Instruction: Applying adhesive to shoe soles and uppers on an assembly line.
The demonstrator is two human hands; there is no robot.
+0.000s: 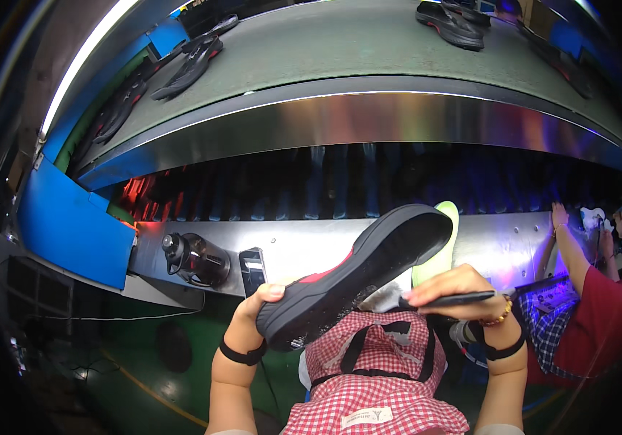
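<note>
My left hand (259, 301) is closed round the lower end of a black shoe sole (361, 272) with a red stripe along its side. The sole is held tilted above the bench, its far end pointing up and to the right. Small wet-looking shiny spots show on its near end and edge. In my right hand (463, 290) is a brush with a black handle (463, 298); its pale bristles (383, 297) are close to the sole's edge, and I cannot tell whether they touch. Partly hidden behind the sole, a lime-green curved piece (443, 257) stands near my right hand.
On the metal bench (289, 235) to the left are a dark bottle (196, 259) and a phone (253, 268). Beyond, a green conveyor belt (325, 47) carries several black soles (450, 27). At the right, another person's arm (570, 246) reaches onto the bench.
</note>
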